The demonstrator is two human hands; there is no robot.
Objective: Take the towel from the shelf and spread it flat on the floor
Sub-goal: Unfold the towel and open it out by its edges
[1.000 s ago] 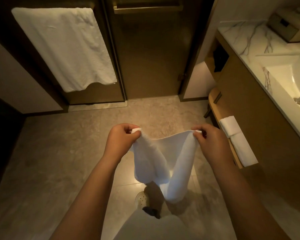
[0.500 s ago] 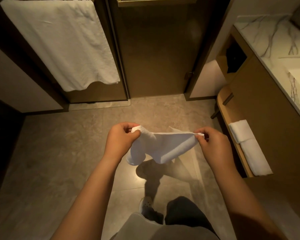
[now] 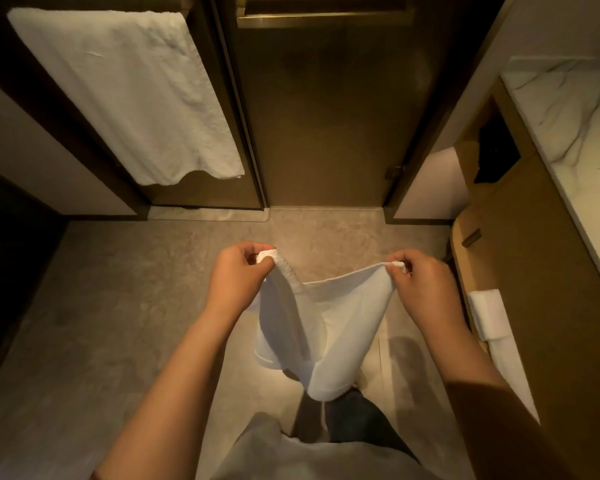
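Head view, looking down at a tiled bathroom floor (image 3: 118,323). Left hand (image 3: 236,275) and right hand (image 3: 420,282) both raised above the floor, each grip clamped on one upper corner of a small white towel (image 3: 326,334). Towel stretched between the two hands along its top edge, rest hanging down in loose folds, lower end dangling just above the legs, clear of the floor. Not yet spread flat. Hands apart, left corner slightly farther than right. Far left: large white towel (image 3: 125,95) draped over a rail, hanging flat against a dark panel. Far centre: brown door (image 3: 323,116) with a brass handle bar (image 3: 323,19) across the top. Right: wooden vanity with low shelf (image 3: 465,258), folded white towels (image 3: 492,320) lying on it, marble worktop (image 3: 561,109) above. Grey shirt and dark trousers at near edge.
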